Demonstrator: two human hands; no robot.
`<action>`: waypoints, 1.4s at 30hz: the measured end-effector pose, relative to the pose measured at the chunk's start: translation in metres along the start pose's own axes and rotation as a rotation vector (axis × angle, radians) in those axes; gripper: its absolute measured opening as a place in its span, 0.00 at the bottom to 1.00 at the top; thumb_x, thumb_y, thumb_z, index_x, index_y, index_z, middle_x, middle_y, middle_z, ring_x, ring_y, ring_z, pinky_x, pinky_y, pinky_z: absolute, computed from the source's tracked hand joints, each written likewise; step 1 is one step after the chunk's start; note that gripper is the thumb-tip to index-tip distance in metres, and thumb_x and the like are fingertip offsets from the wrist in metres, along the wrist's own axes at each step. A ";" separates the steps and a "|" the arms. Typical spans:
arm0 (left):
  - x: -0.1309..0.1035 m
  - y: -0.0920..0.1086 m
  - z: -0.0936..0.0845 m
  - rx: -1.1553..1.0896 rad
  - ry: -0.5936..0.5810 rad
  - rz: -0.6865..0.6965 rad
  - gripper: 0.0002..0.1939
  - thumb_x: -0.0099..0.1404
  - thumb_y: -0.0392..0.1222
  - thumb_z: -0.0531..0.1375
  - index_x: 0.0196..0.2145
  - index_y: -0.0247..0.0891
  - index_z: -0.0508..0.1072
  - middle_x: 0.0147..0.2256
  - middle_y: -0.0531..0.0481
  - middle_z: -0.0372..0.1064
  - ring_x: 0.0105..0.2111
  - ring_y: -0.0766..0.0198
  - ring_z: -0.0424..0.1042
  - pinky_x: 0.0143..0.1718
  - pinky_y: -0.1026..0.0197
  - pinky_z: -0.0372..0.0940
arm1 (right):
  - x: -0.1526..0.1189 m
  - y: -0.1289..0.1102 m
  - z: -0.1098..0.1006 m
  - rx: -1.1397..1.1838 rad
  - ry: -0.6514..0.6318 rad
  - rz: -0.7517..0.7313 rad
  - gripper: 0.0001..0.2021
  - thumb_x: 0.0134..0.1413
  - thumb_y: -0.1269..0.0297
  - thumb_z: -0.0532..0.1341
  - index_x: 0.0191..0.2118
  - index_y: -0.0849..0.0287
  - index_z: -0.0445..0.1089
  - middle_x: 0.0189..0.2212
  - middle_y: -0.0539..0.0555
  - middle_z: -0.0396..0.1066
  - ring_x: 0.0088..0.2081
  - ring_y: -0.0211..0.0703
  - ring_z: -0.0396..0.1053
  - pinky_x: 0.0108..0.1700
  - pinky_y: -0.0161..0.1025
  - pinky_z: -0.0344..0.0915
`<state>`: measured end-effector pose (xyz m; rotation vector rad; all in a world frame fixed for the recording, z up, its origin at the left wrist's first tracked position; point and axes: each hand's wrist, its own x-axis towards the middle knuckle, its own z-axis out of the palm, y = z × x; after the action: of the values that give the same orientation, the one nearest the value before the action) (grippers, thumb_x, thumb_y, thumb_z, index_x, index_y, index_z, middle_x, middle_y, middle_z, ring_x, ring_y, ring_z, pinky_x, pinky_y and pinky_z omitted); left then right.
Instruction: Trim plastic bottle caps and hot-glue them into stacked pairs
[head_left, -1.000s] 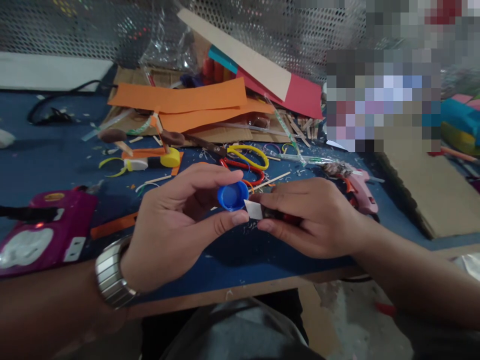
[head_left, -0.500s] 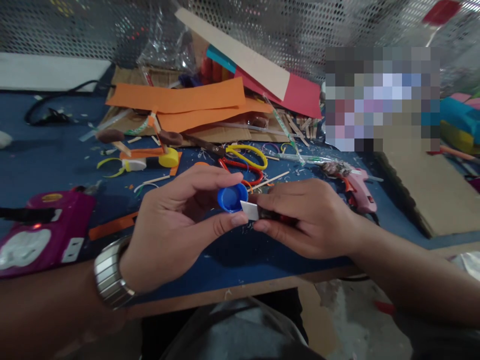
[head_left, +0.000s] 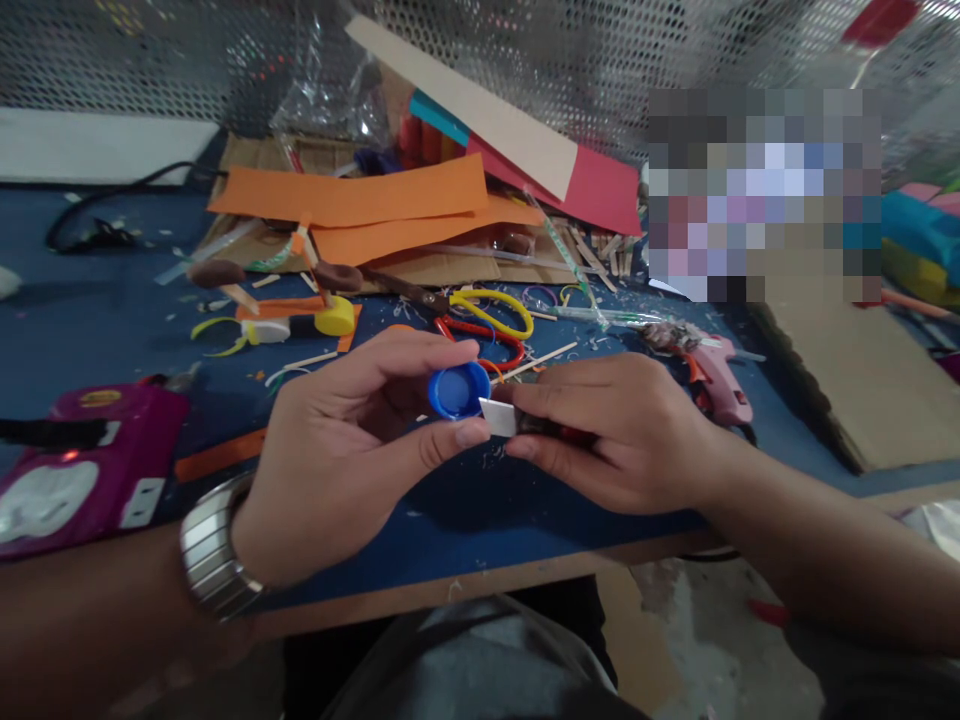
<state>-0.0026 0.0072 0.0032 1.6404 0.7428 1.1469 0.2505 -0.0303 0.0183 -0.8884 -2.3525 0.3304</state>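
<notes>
My left hand (head_left: 360, 440) pinches a blue plastic bottle cap (head_left: 455, 392) between thumb and fingers, its hollow side turned toward me. In my right hand (head_left: 622, 435) is a cutter knife (head_left: 498, 417) with a pale, slant-tipped blade; its dark and red handle is mostly hidden by my fingers. The blade's tip meets the cap's right rim. Beyond the cap lie scissors (head_left: 491, 314) with yellow and red handles. A small build with a yellow bottle cap (head_left: 334, 316) and brown spoon-like ends rests behind my left hand.
A pink glue gun (head_left: 721, 380) lies at right beside a cardboard sheet (head_left: 862, 390). Orange paper strips (head_left: 360, 195) and a red sheet (head_left: 607, 195) are piled at the back. A purple power strip (head_left: 142, 430) with a lit red light stands at left. Scraps litter the blue tabletop.
My left hand and the blue bottle cap have shifted slightly left and up. The knife blade has barely moved and stays at the cap's rim.
</notes>
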 end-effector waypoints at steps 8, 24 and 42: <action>-0.004 0.003 0.001 -0.045 -0.006 -0.037 0.17 0.62 0.42 0.83 0.47 0.51 0.90 0.48 0.50 0.88 0.45 0.53 0.88 0.49 0.55 0.87 | 0.001 0.008 -0.004 -0.082 0.043 0.084 0.10 0.80 0.62 0.63 0.53 0.59 0.81 0.37 0.55 0.86 0.36 0.44 0.83 0.38 0.38 0.72; -0.002 0.001 -0.001 -0.008 -0.022 -0.070 0.20 0.60 0.41 0.84 0.49 0.51 0.90 0.47 0.51 0.90 0.42 0.54 0.89 0.45 0.57 0.87 | 0.000 0.010 0.001 0.077 -0.019 -0.048 0.12 0.80 0.57 0.64 0.55 0.60 0.79 0.41 0.58 0.87 0.41 0.44 0.85 0.44 0.38 0.77; -0.001 -0.002 0.000 -0.006 -0.008 -0.076 0.17 0.64 0.39 0.81 0.50 0.50 0.89 0.46 0.50 0.90 0.43 0.55 0.88 0.46 0.56 0.87 | -0.001 0.009 0.000 0.042 -0.012 -0.015 0.13 0.82 0.57 0.63 0.54 0.60 0.80 0.41 0.59 0.88 0.41 0.46 0.86 0.42 0.39 0.76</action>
<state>-0.0027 0.0076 0.0008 1.5974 0.7892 1.0875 0.2553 -0.0240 0.0140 -0.8506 -2.3533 0.3777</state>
